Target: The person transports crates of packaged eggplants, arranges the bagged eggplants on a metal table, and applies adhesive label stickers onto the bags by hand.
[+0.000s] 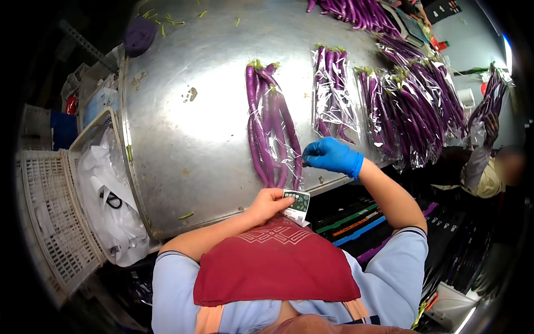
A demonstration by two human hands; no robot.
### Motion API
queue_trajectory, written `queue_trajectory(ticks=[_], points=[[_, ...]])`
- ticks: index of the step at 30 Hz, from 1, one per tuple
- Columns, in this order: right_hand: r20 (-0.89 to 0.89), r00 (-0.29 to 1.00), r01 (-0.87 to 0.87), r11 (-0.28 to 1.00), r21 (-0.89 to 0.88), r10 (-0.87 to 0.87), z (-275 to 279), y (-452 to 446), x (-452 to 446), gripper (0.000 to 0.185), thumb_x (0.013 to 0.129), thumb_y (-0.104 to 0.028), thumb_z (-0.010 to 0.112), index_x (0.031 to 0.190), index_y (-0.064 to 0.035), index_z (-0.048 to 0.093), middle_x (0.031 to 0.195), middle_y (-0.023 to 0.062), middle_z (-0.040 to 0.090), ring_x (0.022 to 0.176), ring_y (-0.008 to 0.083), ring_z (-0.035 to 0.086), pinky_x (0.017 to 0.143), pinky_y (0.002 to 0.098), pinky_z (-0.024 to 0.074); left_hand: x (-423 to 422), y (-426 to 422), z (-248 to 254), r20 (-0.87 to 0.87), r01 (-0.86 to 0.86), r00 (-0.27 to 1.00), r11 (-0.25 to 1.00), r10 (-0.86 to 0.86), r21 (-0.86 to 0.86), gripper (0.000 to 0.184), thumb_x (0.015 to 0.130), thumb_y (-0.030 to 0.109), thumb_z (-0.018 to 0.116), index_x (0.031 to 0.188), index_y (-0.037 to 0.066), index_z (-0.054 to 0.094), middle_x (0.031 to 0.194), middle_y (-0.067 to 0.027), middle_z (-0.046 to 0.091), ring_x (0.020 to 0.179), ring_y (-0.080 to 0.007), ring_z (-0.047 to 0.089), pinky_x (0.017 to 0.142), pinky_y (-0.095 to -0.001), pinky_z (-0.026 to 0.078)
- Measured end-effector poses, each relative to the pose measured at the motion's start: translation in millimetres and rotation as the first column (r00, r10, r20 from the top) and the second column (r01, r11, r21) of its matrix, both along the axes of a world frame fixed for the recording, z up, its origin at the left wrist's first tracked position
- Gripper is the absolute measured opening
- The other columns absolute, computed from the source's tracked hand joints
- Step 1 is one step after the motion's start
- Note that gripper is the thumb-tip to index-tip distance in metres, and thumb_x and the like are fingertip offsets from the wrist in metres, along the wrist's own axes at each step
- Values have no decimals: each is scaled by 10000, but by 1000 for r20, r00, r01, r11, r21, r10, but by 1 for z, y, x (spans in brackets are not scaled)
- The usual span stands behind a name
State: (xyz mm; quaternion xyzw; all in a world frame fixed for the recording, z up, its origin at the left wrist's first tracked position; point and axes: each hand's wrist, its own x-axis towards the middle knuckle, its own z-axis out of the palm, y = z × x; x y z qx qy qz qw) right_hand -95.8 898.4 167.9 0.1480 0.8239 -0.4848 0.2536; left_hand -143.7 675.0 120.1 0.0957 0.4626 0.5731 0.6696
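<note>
Purple eggplants (268,123) near table edge (328,187) leave room leftward.

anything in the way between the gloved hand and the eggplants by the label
Only the clear film over part of the eggplants; nothing else visible stands between them and the right hand.

Several long, slender eggplants (268,119) lie as a loose bundle on the counter (194,150), their green caps gathered at the far end and their narrow bodies running toward the near edge. They are glossy and deep purple; the rightmost bows out to the right. Clear plastic (286,160) shows over them, creased and shiny along the right side. At the near end, a green-and-white printed label (298,201) sits slightly tilted, its small print unreadable.
</note>
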Motion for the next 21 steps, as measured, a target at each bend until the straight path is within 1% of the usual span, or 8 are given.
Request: queue_trajectory(ticks=[2,4,9,12,13,16,18,21], points=[[-22,980,-200,980,2,200,13,-11,-13,221,787,-197,573,890,-5,606,768,112,623,685,169,586,677,274,466,-4,1,0,45,-61,997,998,60,10,157,811,121,583,894,-10,604,711,14,572,600,-19,457,511,-170,350],[57,925,-378,925,40,376,16,-30,-16,243,757,-221,589,890,-19,613,766,146,614,665,225,591,646,302,460,-5,3,-6,41,-87,995,996,86,30,169,815,128,579,907,-12,600,719,10,576,607,-23,463,520,-176,361],[93,934,-354,931,89,346,1,-26,-21,219,761,-207,571,871,-25,624,719,125,612,635,214,579,615,296,457,-9,8,-9,14,-100,995,993,99,63,176,827,124,560,913,-26,594,764,-5,595,653,-41,502,578,-193,409],[231,964,-96,982,-165,133,-1,-13,-27,225,767,-216,583,879,-26,627,719,103,619,650,189,586,610,284,458,-7,8,-14,49,-126,991,991,124,51,167,832,112,546,906,-31,592,780,-11,598,678,-49,517,603,-197,422],[305,936,-136,981,-141,173,12,-15,-34,234,764,-224,604,881,-23,629,729,87,624,662,165,586,612,274,459,-8,8,-17,51,-130,991,990,128,57,166,833,111,545,904,-31,591,780,-12,598,680,-50,518,603,-198,422],[88,943,-315,946,-71,321,7,-18,-27,258,752,-243,625,891,-26,626,743,92,625,652,163,583,611,273,459,-8,9,-17,-35,-88,995,996,89,29,151,826,108,555,886,-24,597,732,11,576,639,-33,483,558,-190,390],[157,930,-326,943,-65,333,9,-21,-27,229,739,-215,615,872,-29,632,731,107,620,641,164,582,610,272,458,-11,9,-11,-151,-3,989,1000,1,-11,147,821,108,563,880,-21,601,706,24,560,618,-23,461,534,-187,371],[192,916,-338,936,-102,352,8,-21,-26,204,731,-189,599,851,-28,636,719,116,617,631,166,582,612,275,459,-6,8,-15,-98,-12,995,1000,13,12,149,816,113,571,877,-19,606,687,32,550,602,-15,441,513,-182,351]])
